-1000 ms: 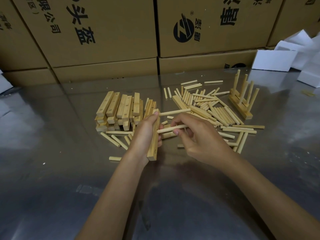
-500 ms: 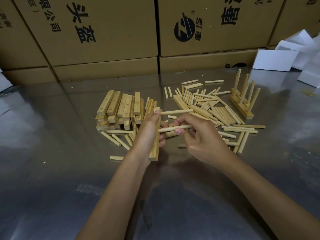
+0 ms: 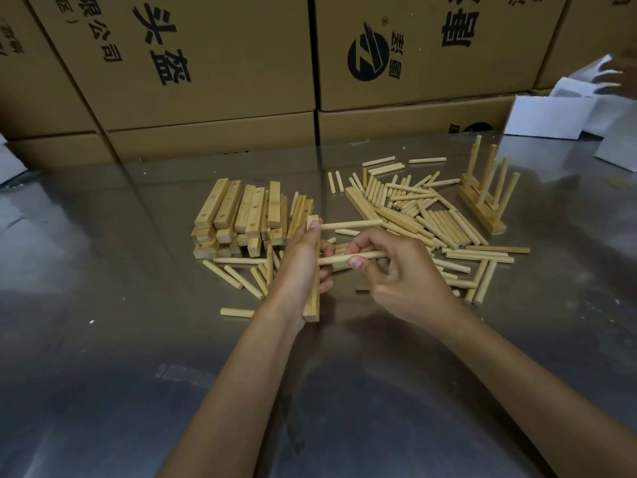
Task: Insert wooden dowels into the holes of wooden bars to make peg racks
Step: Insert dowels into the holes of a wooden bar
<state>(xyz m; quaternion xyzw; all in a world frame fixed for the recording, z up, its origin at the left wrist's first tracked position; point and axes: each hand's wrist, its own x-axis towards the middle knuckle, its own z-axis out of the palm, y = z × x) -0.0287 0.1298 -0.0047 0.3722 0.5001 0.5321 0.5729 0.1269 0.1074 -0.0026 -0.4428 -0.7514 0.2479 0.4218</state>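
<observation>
- Bar (image 3: 313, 288) in your left hand (image 3: 299, 270): your fingers are wrapped round its middle, and it stands nearly on end just above the steel table (image 3: 120, 339), long axis running away from you.
- Upper dowel (image 3: 351, 224) already sticks out of the bar's top end, pointing right, about square to the bar.
- Second dowel (image 3: 339, 258) is pinched between the thumb and curled fingers of your right hand (image 3: 400, 281). It lies roughly level and parallel to the upper one, its left tip at the bar's right face, about midway along.
- Whether that tip is already in a hole, you cannot tell from here; your left fingers hide the spot.
- What matters next, as I judge it: the dowel's axis must stay square to the bar and push leftward, your left hand bracing against it.
- Spare bars (image 3: 241, 215) are stacked just beyond your left hand; loose dowels (image 3: 431, 215) lie scattered beyond your right hand.
- One finished rack (image 3: 482, 205) stands farther right, pegs up.
</observation>
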